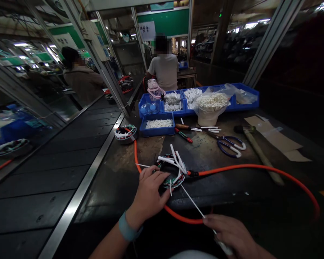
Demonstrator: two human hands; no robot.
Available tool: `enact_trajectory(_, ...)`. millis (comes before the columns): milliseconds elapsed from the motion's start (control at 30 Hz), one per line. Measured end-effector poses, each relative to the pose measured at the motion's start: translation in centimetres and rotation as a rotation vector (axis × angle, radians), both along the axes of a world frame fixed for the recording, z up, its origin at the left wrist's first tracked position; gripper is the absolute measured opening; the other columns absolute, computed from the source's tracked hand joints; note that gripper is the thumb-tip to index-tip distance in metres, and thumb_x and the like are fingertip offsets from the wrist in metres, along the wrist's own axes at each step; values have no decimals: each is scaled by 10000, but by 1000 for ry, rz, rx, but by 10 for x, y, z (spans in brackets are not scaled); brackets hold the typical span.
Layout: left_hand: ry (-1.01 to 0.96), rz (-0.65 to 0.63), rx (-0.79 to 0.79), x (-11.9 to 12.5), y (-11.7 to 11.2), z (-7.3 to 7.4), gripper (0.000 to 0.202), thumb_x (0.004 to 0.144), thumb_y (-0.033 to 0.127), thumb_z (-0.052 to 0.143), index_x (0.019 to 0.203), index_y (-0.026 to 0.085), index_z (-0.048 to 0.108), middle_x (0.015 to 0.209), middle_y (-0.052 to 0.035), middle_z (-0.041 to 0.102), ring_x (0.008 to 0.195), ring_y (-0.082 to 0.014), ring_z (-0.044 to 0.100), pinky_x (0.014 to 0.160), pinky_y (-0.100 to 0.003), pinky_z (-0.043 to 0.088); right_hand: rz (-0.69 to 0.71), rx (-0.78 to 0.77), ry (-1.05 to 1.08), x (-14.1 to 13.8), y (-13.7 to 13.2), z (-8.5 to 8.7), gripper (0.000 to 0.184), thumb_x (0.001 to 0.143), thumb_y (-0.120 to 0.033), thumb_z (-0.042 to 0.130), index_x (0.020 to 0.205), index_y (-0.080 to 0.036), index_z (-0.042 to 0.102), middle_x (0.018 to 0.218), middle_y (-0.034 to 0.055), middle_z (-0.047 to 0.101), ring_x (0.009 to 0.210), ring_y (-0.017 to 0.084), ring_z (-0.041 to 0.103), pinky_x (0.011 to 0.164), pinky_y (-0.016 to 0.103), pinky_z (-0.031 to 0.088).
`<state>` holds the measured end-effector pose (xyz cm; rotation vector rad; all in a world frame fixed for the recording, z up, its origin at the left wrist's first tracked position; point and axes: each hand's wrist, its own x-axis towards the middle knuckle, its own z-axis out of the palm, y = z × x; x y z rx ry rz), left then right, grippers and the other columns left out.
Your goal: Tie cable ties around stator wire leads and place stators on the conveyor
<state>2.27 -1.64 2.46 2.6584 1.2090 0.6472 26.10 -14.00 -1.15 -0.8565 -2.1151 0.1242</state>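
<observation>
A round wound coil (170,172) with several white sleeves sticking out lies on the dark bench in front of me. My left hand (149,194) rests on its near left side and holds it down. My right hand (233,235) pinches a long thin white strand (192,202) that runs up to the coil. An orange hose (248,167) loops around the coil and off to the right.
A second coil (125,132) sits by the conveyor (56,172) on the left. Blue bins (156,125) of white sleeves, a bagged tub (210,106), scissors (230,144), screwdrivers (184,135) and a mallet (259,151) lie beyond. Two people work at the back.
</observation>
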Motion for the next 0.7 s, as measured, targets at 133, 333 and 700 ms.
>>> enact_trajectory(133, 33, 29, -30, 9, -1, 6, 238, 734, 349, 625, 918, 199, 635, 925, -45, 640, 1065, -289, 437, 932, -468, 273, 31, 36, -23, -7, 13, -3, 197, 929, -185, 302, 1075, -186, 435, 1003, 133, 676, 1013, 179, 603, 820, 282, 529)
enact_trajectory(333, 32, 20, -95, 14, 0, 10, 261, 724, 355, 650, 946, 219, 631, 932, -34, 642, 1070, -283, 440, 938, -468, 249, 55, 94, -16, -9, 16, 27, 188, 915, -165, 360, 1069, -208, 459, 911, 96, 705, 947, 170, 636, 819, 263, 529)
enact_trajectory(700, -13, 2, -103, 9, 6, -3, 152, 760, 314, 619, 877, 219, 637, 851, -18, 646, 984, -242, 474, 904, -432, 272, 3, 68, -54, -1, 1, 12, 232, 968, -243, 275, 951, -176, 496, 867, 91, 709, 907, 139, 651, 833, 196, 506)
